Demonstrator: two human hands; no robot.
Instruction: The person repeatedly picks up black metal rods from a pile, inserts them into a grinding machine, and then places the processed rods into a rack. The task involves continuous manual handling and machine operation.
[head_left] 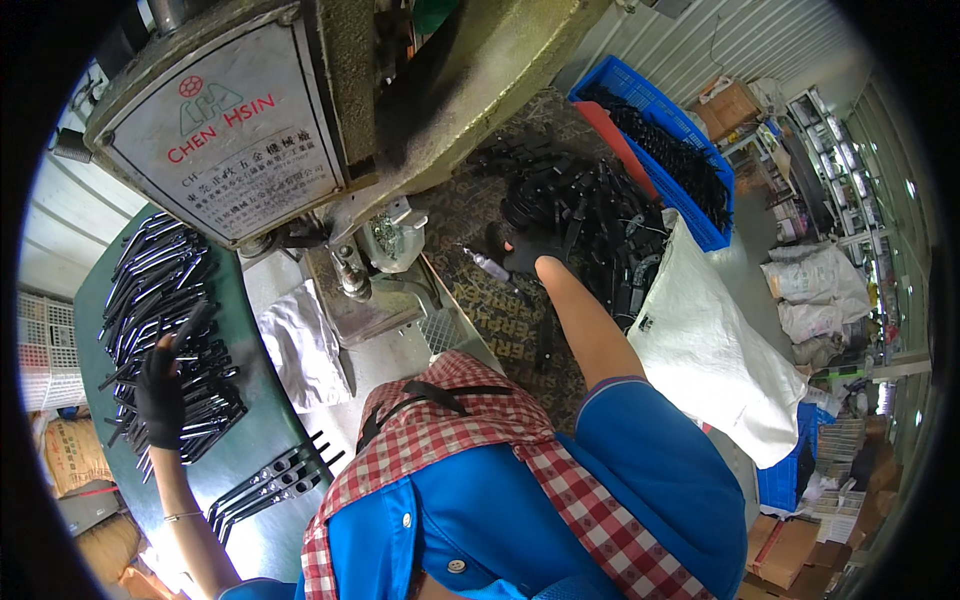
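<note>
My left hand [160, 398], in a black fingerless glove, reaches over a heap of black rod-like metal parts [150, 270] on a green table at the left. Its fingers close round a dark flat part [192, 326] above that heap. My right hand [530, 250], also in a black glove, is at the edge of a pile of black parts [590, 195] on a patterned bench top. One bare fingertip shows; the other fingers blend into the dark pile, so their grip is hidden. A small clear bottle with a narrow tip [487, 264] lies beside it.
A press machine [390, 240] with a large nameplate stands ahead between my hands. Several black parts [265, 485] lie in a row on the green table [110, 300]. A white sack [700, 340] and a blue crate [725, 235] of black parts stand right. Shelves line the far right.
</note>
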